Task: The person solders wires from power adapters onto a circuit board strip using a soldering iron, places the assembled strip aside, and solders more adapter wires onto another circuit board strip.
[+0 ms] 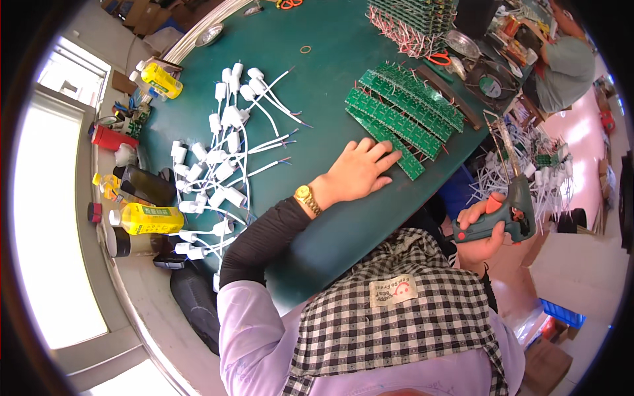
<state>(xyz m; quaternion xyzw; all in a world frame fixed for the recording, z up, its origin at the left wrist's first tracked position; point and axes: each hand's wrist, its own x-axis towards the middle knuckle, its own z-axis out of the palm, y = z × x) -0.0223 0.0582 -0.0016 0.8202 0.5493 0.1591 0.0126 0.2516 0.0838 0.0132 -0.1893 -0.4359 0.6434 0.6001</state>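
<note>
My left hand (353, 173) lies palm down on the green table, fingers spread. Its fingertips touch the near end of a green circuit board strip (406, 162), the closest of several strips. The other circuit board strips (413, 109) lie side by side, slightly fanned, with small wires standing along some edges. Off the table's right edge, my right hand (479, 245) grips a dark green soldering gun (520, 212) with a red trigger. Its long metal tip points up and away, apart from the boards.
White sockets with wire leads (224, 168) are heaped at left. Yellow bottles (153, 219) line the left edge. Stacked wired boards (413, 30), red-handled scissors (439, 59) and a fan (490, 86) stand far right. More white wired sockets (551, 181) lie beyond my right hand, near another person (566, 72).
</note>
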